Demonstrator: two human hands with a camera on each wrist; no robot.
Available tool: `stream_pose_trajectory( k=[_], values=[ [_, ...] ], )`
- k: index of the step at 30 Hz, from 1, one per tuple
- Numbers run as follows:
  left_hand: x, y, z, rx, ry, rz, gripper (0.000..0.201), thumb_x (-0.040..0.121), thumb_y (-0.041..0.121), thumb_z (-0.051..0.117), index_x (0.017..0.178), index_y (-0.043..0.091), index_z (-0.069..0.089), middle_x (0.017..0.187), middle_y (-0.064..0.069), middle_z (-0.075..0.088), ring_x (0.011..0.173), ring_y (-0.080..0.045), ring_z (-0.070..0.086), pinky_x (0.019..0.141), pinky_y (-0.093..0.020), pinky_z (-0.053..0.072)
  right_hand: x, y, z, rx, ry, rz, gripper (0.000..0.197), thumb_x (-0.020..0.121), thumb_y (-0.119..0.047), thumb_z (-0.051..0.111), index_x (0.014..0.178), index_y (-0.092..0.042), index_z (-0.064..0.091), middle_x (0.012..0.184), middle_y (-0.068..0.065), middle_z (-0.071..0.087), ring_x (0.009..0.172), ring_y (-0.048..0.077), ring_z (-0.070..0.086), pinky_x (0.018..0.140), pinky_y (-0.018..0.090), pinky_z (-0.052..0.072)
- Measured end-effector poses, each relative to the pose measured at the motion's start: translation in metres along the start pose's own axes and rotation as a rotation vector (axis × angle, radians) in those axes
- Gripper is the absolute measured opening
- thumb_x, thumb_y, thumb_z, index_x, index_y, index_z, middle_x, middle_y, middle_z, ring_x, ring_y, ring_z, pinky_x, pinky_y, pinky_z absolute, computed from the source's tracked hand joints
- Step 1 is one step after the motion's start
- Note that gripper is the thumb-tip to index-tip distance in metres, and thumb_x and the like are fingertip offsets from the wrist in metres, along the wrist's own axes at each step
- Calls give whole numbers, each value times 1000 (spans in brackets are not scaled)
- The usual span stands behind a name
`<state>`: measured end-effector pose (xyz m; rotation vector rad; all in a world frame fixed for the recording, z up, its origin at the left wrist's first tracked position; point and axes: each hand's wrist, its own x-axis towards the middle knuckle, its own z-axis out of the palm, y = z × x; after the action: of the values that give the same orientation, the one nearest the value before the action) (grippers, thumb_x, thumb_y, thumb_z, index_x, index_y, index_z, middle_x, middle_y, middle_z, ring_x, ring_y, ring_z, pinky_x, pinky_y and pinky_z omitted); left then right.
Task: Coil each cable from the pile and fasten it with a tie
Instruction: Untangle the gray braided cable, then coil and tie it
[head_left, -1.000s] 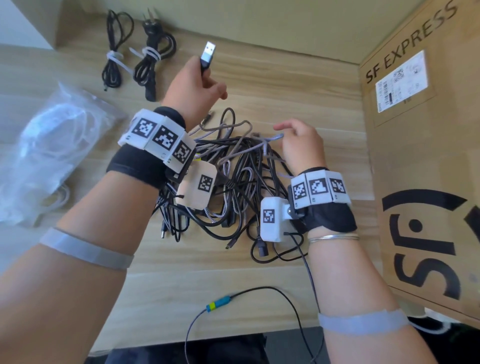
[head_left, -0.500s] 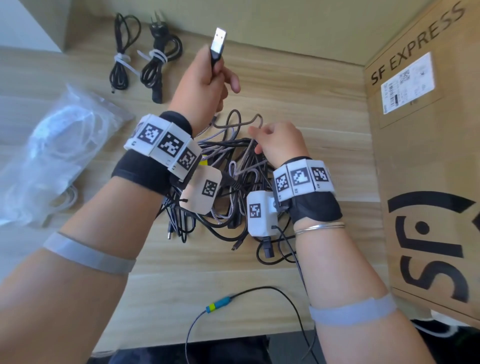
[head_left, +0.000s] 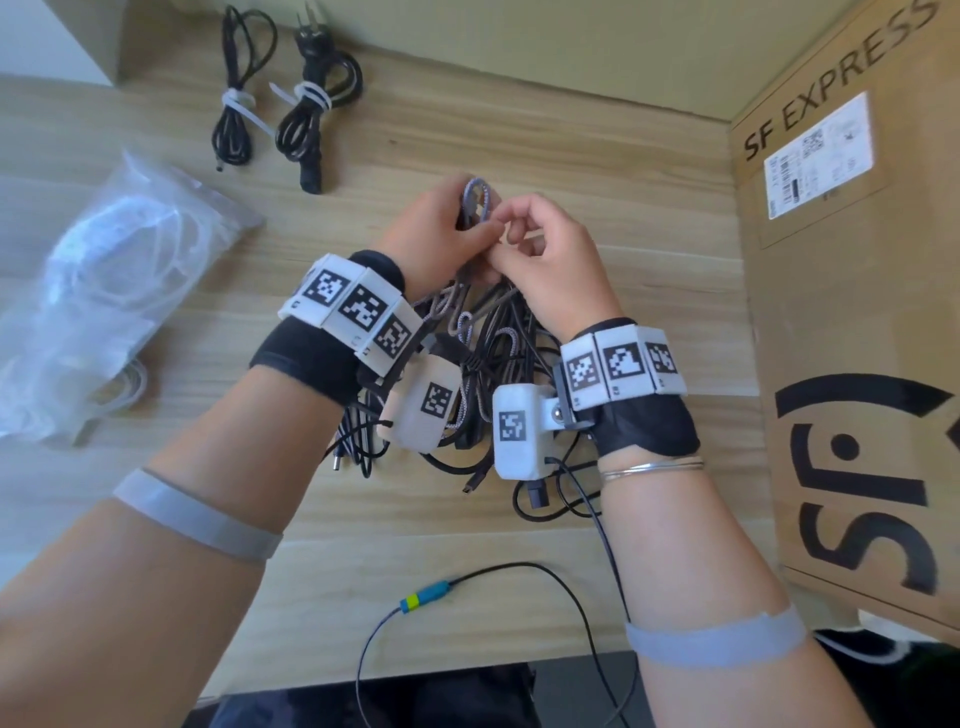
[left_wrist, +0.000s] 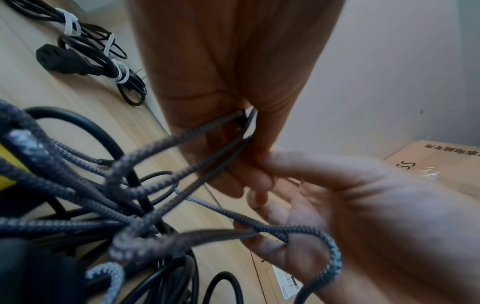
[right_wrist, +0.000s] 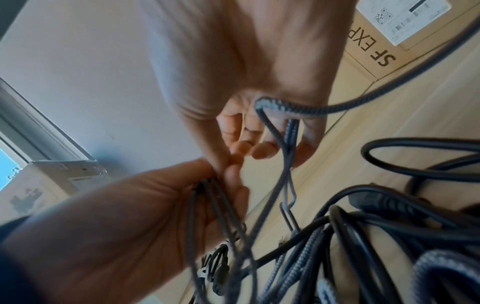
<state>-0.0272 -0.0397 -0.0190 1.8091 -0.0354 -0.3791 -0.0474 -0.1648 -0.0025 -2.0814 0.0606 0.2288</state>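
Both hands meet above the pile (head_left: 483, 374) on the worktop (head_left: 597, 171): the left hand (head_left: 434, 234) grips the braided cable (head_left: 479, 200) (seemingly a few loops), the right hand (head_left: 550, 260) pinches its next length, its slack trailing down toward the person.

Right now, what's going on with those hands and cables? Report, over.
Left hand grips folded loops of braided cable. Right hand holds next loop. Rest trails into tangled pile. No tie on yet.

each wrist wears a black wrap (head_left: 306, 358) under a white band of square black-and-white markers (head_left: 353, 312). white camera boxes (head_left: 519, 436) hang beside them, the right one trailing a thin black wire. grey bands (head_left: 197, 519) circle both forearms, and a thin silver bangle (head_left: 652, 467) sits just below the right wrap.
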Motion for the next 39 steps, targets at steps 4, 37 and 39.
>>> stream_pose_trajectory(
  k=[4, 37, 39],
  values=[
    [0, 2, -2, -29, 155, -33, 25, 94, 9, 38, 78, 27, 42, 59, 3, 43, 48, -11, 40, 51, -25, 37, -9, 7, -12, -132, -156, 24, 16, 81, -29, 68, 91, -28, 55, 103, -8, 55, 84, 6, 51, 78, 21, 42],
    [8, -6, -6, 490, 195, -214, 17, 93, 20, 50, 102, 6, 47, 93, -7, 52, 84, -23, 47, 70, -30, 34, 1, 31, -27, -115, 476, -4, 30, 87, -3, 42, 97, -16, 66, 89, -10, 55, 78, 23, 62, 76, 33, 52],
    [10, -9, -8, 392, 147, -270, 21, 94, 20, 45, 102, 4, 55, 99, -10, 62, 87, -26, 56, 75, -33, 41, 0, 28, -29, -72, 397, 38, 26, 91, -6, 45, 103, -17, 65, 84, -14, 55, 71, 16, 58, 69, 25, 50]
  ],
)
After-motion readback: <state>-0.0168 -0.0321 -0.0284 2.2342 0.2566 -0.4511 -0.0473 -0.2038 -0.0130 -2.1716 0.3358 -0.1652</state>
